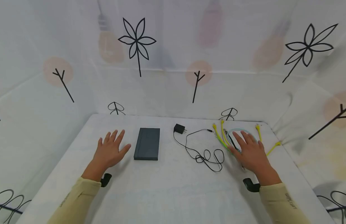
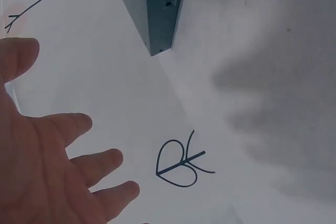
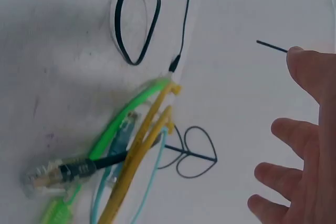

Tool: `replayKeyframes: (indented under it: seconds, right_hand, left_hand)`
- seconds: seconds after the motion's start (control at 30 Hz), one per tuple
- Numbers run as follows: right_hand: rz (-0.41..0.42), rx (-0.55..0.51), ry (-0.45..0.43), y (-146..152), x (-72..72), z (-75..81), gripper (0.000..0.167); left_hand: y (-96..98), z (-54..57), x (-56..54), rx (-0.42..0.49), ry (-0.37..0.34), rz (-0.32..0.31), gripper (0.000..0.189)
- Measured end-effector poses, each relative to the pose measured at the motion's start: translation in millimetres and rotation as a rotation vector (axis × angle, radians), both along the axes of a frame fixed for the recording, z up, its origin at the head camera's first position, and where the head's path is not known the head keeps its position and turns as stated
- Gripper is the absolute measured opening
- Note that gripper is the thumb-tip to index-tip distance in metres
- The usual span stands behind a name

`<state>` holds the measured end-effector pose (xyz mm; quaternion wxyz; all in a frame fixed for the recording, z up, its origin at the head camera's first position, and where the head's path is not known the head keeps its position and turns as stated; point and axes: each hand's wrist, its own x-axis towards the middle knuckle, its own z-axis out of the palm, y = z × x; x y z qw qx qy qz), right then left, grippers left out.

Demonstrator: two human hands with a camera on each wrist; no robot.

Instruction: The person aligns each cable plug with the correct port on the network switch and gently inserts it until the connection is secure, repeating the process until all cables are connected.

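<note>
Slate-grey box (image 1: 146,144): I log left hand (image 1: 109,151), grip spread, just left of it; right hand (image 1: 250,154), grip spread, well right of it, above coloured cables (image 3: 135,155).

Matt dark box (image 1: 146,144), glossy clear plastic plug (image 3: 59,174), cloth sleeves (image 1: 77,200)

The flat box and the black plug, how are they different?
The flat box is big and thin; the black plug is small and chunky. The flat box shows no cord; the black plug has a long, looping cord. Both are dark and lie on the white table.
</note>
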<state>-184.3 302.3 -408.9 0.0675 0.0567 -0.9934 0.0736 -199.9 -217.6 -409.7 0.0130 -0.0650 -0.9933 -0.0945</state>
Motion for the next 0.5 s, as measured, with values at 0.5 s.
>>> replayKeyframes:
  seconds: [0.5]
  right_hand:
    - [0.072,-0.016,-0.047,-31,-3.2,-11.6,0.069]
  left_hand:
    - [11.4,-19.0,1.0,0.082,-0.077,-0.068,0.073]
